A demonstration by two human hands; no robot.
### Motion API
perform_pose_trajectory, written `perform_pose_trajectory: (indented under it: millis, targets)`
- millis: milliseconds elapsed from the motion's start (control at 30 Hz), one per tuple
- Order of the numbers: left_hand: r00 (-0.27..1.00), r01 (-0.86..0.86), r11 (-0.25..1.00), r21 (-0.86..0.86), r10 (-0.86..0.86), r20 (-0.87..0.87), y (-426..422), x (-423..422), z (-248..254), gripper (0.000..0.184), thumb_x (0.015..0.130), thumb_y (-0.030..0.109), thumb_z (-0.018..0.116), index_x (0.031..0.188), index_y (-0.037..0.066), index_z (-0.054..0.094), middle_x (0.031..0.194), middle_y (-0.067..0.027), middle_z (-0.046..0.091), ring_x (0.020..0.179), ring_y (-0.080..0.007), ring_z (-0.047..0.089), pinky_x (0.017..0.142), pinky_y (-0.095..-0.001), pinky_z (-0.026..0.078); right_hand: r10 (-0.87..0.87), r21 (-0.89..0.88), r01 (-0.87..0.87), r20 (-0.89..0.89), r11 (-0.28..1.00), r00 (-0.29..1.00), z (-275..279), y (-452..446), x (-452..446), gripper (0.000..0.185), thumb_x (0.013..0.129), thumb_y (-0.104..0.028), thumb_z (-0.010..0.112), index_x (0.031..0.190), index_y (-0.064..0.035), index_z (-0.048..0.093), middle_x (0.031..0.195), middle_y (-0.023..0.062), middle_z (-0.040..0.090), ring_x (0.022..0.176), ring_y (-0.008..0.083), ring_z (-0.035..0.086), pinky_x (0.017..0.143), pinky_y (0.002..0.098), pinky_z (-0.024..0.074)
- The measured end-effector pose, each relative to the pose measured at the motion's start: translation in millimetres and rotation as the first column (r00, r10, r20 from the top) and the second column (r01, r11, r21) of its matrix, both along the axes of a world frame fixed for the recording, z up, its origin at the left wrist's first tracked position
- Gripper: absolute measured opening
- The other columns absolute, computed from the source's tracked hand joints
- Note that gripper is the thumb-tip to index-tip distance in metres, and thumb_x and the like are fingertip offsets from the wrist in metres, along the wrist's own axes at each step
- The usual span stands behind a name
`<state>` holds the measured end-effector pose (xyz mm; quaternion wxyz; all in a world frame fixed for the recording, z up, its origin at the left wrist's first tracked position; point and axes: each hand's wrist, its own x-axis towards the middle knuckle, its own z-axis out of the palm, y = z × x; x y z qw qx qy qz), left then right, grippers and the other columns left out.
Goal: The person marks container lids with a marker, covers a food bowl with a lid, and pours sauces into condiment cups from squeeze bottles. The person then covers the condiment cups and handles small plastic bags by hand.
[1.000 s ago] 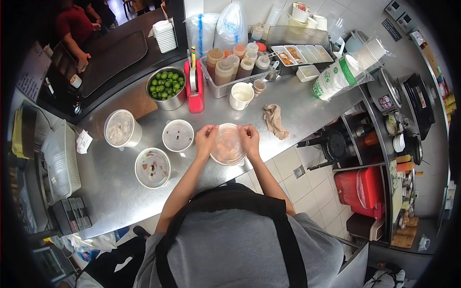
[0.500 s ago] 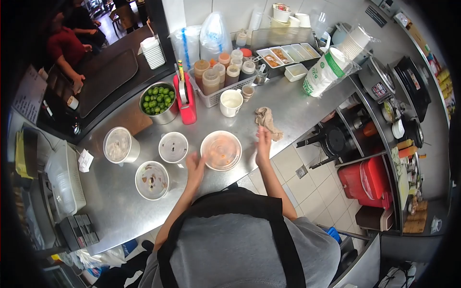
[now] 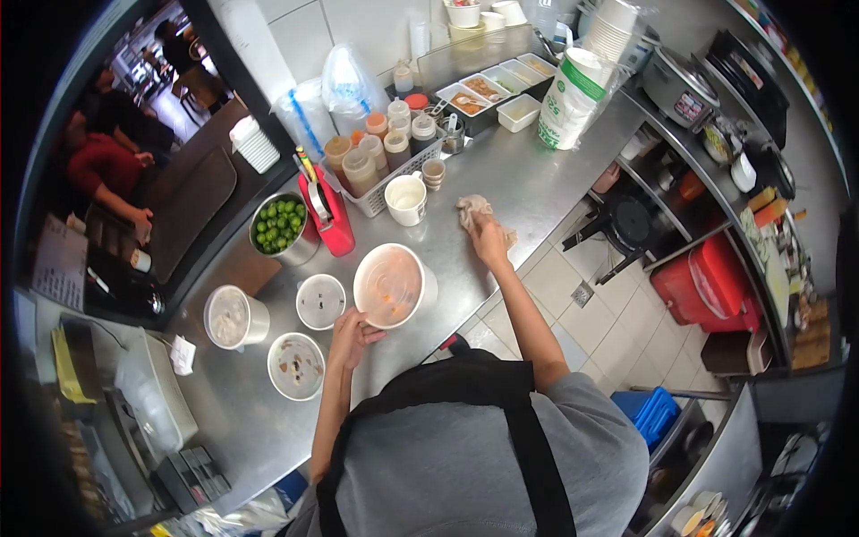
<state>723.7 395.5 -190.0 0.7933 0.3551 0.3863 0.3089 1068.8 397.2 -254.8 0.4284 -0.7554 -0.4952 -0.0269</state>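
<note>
My left hand grips the lower rim of a white lidded takeout bowl and holds it tilted to the left. Orange food shows through the bowl's clear lid. On the right, my right hand is closed on a crumpled beige cloth lying on the steel counter. Left of the bowl stand a smaller lidded container, a lidded bowl with dark bits inside and a taller lidded tub. Just beyond the held bowl is a white cup.
A pot of green limes and a red tape dispenser stand at the back, beside a basket of sauce bottles. Wrapped paper cups are at back right. Beyond the counter, a person in red stands by a tray.
My left hand has taken hold of the takeout bowl and tilted it. My right hand has reached forward and closed on the cloth. The camera view has turned slightly.
</note>
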Motion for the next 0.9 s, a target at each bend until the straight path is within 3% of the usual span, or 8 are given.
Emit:
perform_pose_trajectory:
  millis: [67, 200, 400, 500, 700, 800, 833, 900]
  targets:
    - [0.997, 0.036, 0.999, -0.006, -0.035, 0.072, 5, -8, 21, 0.031, 0.083, 0.013, 0.05, 0.108, -0.006, 0.05, 0.097, -0.0172, 0.062, 0.077, -0.0244, 0.067, 0.063, -0.0336, 0.059, 0.007, -0.132, 0.008, 0.112, 0.991, 0.994, 0, -8, -12, 0.021, 0.074, 0.0, 0.059, 0.095, -0.0022, 0.061, 0.092, 0.0186, 0.061, 0.089, 0.0359, 0.058, 0.078, 0.0395, 0.047]
    - [0.982, 0.067, 0.998, 0.002, -0.066, 0.176, 15, -20, 40, 0.044, 0.082, 0.015, 0.049, 0.119, -0.008, 0.043, 0.103, -0.0177, 0.061, 0.079, -0.0224, 0.067, 0.063, -0.0335, 0.059, 0.093, -0.007, -0.093, -0.014, 0.996, 0.996, -8, -19, -27, 0.013, 0.072, 0.001, 0.061, 0.084, -0.0008, 0.061, 0.085, 0.0172, 0.061, 0.083, 0.0338, 0.059, 0.073, 0.0404, 0.0469]
    - [0.938, 0.071, 0.997, -0.004, -0.066, 0.339, 26, -36, 37, 0.046, 0.082, 0.015, 0.047, 0.122, -0.007, 0.041, 0.115, -0.0172, 0.056, 0.096, -0.0231, 0.062, 0.073, -0.039, 0.056, 0.119, -0.029, -0.133, -0.279, 0.991, 0.953, -2, -23, -22, 0.005, 0.072, -0.001, 0.063, 0.077, -0.0004, 0.062, 0.082, 0.0152, 0.061, 0.081, 0.0326, 0.058, 0.073, 0.0394, 0.0459]
    - [0.947, 0.085, 0.996, -0.01, -0.078, 0.313, 19, -31, 50, 0.044, 0.083, 0.014, 0.048, 0.121, -0.007, 0.042, 0.111, -0.0179, 0.058, 0.092, -0.0248, 0.064, 0.073, -0.0386, 0.057, 0.14, -0.018, -0.142, -0.087, 0.99, 0.986, -6, -22, -20, 0.012, 0.072, 0.0, 0.062, 0.084, -0.0031, 0.062, 0.089, 0.0144, 0.06, 0.084, 0.0333, 0.057, 0.075, 0.039, 0.0457]
    - [0.993, 0.076, 0.996, 0.037, -0.073, -0.089, 12, -13, 23, 0.029, 0.085, 0.012, 0.053, 0.107, -0.006, 0.051, 0.098, -0.0184, 0.061, 0.084, -0.0284, 0.065, 0.072, -0.0378, 0.057, 0.107, -0.207, -0.099, 0.026, 0.973, 0.994, -8, 5, -8, 0.03, 0.071, 0.0, 0.061, 0.1, -0.0066, 0.059, 0.105, 0.0164, 0.056, 0.095, 0.0344, 0.053, 0.082, 0.0377, 0.0443]
    - [0.98, 0.053, 0.997, 0.054, -0.041, -0.196, 7, 4, -4, 0.023, 0.085, 0.013, 0.054, 0.099, -0.004, 0.054, 0.097, -0.0171, 0.061, 0.085, -0.0293, 0.065, 0.073, -0.0369, 0.057, -0.085, 0.02, 0.084, 0.41, 0.996, 0.908, 62, 4, -33, 0.032, 0.071, -0.005, 0.063, 0.103, -0.0057, 0.058, 0.1, 0.0157, 0.057, 0.097, 0.0347, 0.053, 0.084, 0.0396, 0.0428]
    - [0.978, 0.044, 0.997, 0.063, -0.03, -0.205, 6, 11, -17, 0.024, 0.086, 0.015, 0.054, 0.101, -0.004, 0.054, 0.098, -0.0166, 0.061, 0.085, -0.0287, 0.065, 0.072, -0.0363, 0.057, -0.072, 0.047, 0.058, 0.393, 0.997, 0.917, 78, 10, -40, 0.037, 0.073, -0.01, 0.064, 0.109, -0.0068, 0.057, 0.101, 0.0144, 0.056, 0.098, 0.0336, 0.053, 0.087, 0.0376, 0.0414]
    - [0.979, 0.042, 0.996, 0.073, -0.026, -0.2, -1, 22, -34, 0.027, 0.087, 0.02, 0.055, 0.102, -0.003, 0.055, 0.098, -0.0158, 0.061, 0.086, -0.0274, 0.065, 0.071, -0.0351, 0.057, 0.156, 0.079, -0.174, 0.189, 0.982, 0.97, 97, 28, -60, 0.034, 0.075, -0.012, 0.064, 0.107, -0.0052, 0.059, 0.102, 0.0151, 0.058, 0.097, 0.0324, 0.055, 0.087, 0.0372, 0.0422]
